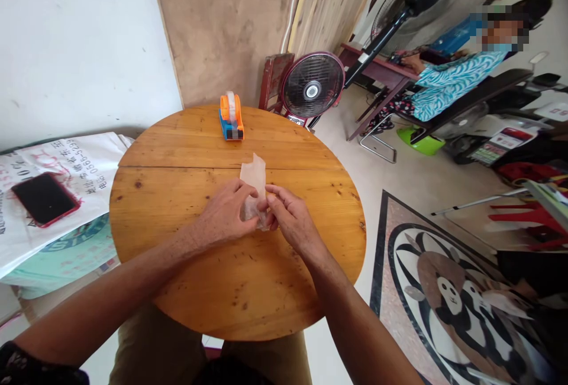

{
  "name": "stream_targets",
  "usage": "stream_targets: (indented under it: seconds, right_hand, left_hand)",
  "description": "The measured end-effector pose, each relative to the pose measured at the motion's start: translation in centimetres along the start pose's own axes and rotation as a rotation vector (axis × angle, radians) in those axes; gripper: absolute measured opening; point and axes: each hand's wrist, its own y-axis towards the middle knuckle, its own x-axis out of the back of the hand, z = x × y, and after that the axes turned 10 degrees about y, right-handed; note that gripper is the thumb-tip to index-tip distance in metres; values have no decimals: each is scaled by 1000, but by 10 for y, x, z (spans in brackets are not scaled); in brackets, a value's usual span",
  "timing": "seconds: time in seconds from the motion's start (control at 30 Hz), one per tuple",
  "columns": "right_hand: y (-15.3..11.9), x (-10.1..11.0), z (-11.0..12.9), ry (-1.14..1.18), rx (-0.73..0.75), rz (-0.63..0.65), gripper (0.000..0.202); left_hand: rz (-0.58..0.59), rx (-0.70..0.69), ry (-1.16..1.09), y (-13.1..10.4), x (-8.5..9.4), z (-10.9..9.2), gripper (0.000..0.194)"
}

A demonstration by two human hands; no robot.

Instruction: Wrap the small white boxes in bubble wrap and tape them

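Note:
A thin, whitish, see-through wrapper (254, 173) stands up from between my hands over the middle of the round wooden table (177, 142); its lower part is crumpled. My left hand (231, 207) curves around its left side, with thumb and fingers apart and touching its edge. On the right side, my right hand (290, 216) pinches the crumpled part between thumb and fingers. Whether anything lies inside the wrapper is too small to tell. Toward the table's far edge stands an orange and blue tape dispenser (231, 116) with a roll of tape.
A phone (45, 199) lies on a white printed bag (95, 157) left of the table. Beyond the table stands a small round fan (313, 86). At the back right a person in a blue patterned top (461, 83) sits at a desk (381, 71).

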Motion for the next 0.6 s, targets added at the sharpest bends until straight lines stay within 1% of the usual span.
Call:
stream_targets:
  seconds: [0.1,0.2,0.33,0.4,0.5,0.6]
  right_hand:
    - [-4,3,2,-40,25,34,44]
    - [-9,5,6,-124,49,71,47]
    - [-15,5,14,-207,54,112,50]
    - [-17,5,17,-223,56,128,51]
    - [-16,7,16,-278,90,143,52]
    - [-14,9,12,-310,119,159,54]
  left_hand:
    - [52,82,-31,-2,1,0,38]
    - [87,143,-111,-2,0,2,44]
    - [115,184,-328,-2,-1,3,41]
    - [109,212,-383,-1,-1,2,38]
    - [64,249,-322,2,-2,-1,40]
    - [39,233,-270,2,-7,-1,35]
